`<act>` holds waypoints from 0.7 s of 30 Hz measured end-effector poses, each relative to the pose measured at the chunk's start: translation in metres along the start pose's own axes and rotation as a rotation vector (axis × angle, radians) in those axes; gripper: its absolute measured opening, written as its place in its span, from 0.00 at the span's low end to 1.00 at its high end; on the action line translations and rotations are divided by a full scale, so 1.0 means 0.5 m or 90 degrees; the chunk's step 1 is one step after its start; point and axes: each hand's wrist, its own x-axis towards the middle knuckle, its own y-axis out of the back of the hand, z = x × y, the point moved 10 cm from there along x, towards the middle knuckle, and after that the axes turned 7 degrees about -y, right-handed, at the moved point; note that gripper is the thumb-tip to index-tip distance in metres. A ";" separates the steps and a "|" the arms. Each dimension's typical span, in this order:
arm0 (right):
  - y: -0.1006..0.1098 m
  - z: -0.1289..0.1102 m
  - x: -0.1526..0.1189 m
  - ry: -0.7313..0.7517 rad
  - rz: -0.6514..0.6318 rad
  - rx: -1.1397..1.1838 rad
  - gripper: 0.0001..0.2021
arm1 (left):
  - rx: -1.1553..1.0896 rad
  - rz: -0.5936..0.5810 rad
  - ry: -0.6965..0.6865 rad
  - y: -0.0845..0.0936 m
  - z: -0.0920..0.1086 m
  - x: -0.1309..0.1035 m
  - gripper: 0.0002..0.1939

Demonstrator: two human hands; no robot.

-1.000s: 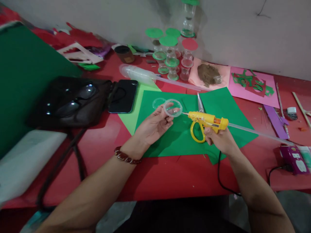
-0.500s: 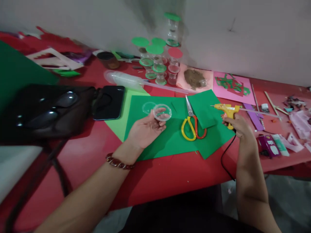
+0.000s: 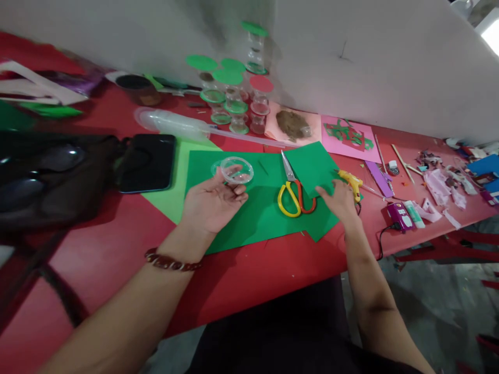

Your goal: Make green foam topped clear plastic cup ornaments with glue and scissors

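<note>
My left hand holds a clear plastic cup by its rim between thumb and fingers, above a green sheet. Scissors with one yellow and one red handle lie on that sheet, blades pointing away from me. My right hand is open with fingers spread, over the right edge of a smaller green piece. Just beyond its fingers a yellow glue gun with a clear stick in its back rests on the table.
Stacked clear cups with green and red discs stand near the wall. Brown material lies on pink paper. A black phone and dark bag are left; a purple box is right.
My right hand has let go of the glue gun, which now lies on the table, and its fingers have spread. My left hand still holds the cup. The view has shifted to the right.
</note>
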 end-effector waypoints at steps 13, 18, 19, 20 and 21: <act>0.033 -0.078 -0.023 0.093 -0.025 0.444 0.14 | -0.026 -0.011 -0.244 -0.029 0.166 -0.039 0.17; -0.061 -0.221 -0.079 0.220 -0.250 0.314 0.09 | 0.064 0.030 -0.287 -0.008 0.224 -0.083 0.17; -0.067 -0.235 -0.084 0.234 -0.248 0.289 0.10 | 0.118 0.010 -0.291 -0.006 0.227 -0.090 0.14; -0.073 -0.245 -0.089 0.249 -0.247 0.271 0.11 | 0.175 -0.011 -0.312 -0.001 0.233 -0.096 0.09; -0.078 -0.252 -0.094 0.264 -0.248 0.260 0.12 | 0.233 -0.030 -0.345 0.005 0.239 -0.104 0.05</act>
